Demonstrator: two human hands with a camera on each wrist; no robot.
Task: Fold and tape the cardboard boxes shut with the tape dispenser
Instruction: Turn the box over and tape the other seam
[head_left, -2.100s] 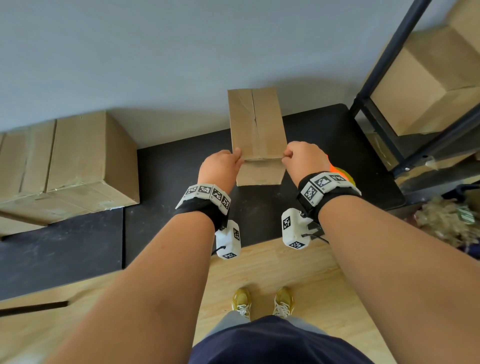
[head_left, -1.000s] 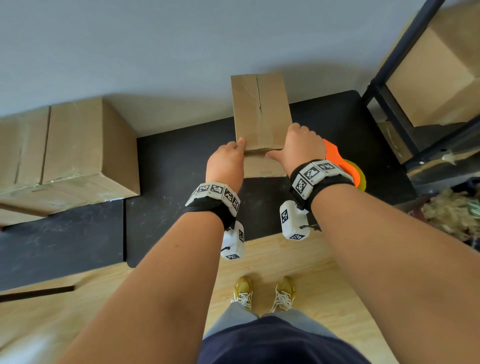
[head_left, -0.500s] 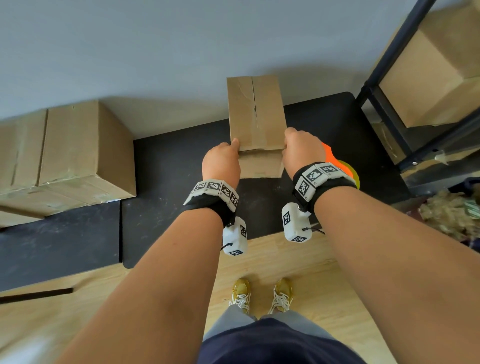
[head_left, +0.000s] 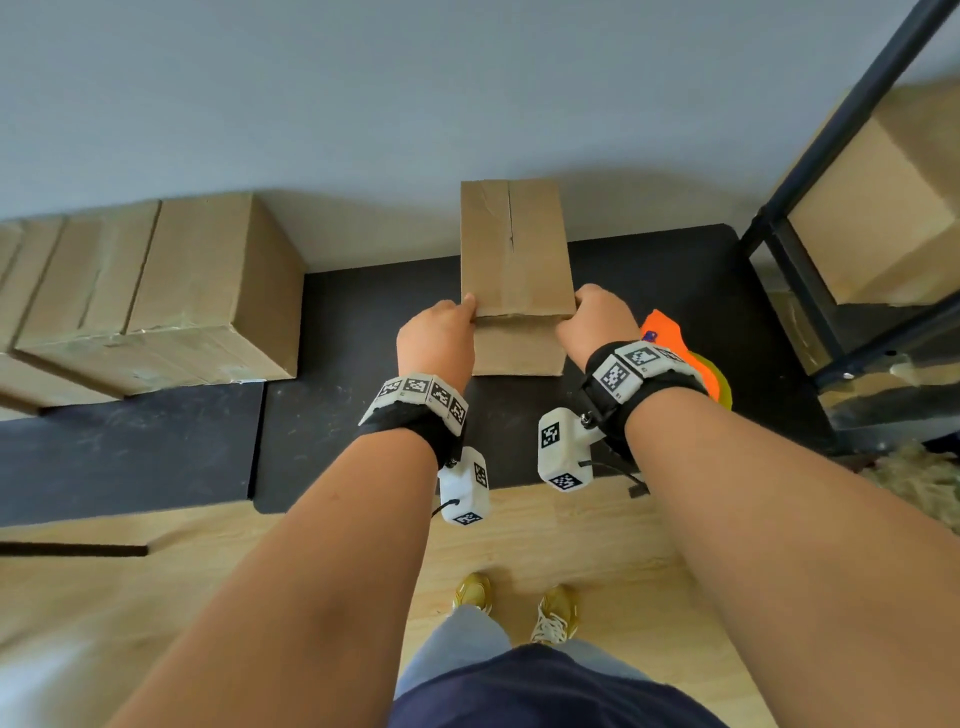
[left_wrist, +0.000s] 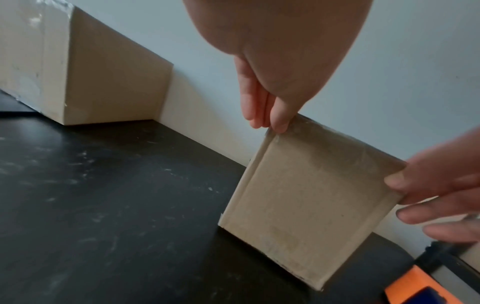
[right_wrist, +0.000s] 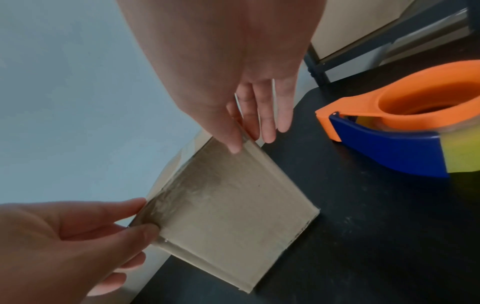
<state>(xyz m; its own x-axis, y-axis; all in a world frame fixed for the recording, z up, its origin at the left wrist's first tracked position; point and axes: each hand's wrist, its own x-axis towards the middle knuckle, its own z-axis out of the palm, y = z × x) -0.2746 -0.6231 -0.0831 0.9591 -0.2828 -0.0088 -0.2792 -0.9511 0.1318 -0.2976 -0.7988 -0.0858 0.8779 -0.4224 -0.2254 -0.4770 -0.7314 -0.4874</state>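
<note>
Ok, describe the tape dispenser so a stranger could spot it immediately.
Find the black table against the wall, then the small cardboard box both hands hold. The tape dispenser lies just right of the right hand: the only orange-and-blue thing among brown boxes.

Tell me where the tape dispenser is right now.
The tape dispenser lies untouched on the black table, just right of the right hand and the small box it grips.

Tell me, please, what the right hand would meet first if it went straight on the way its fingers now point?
Probably the black tabletop beside the small cardboard box: the right hand pinches the box's top corner, fingers pointing down. Depth is unclear.
</note>
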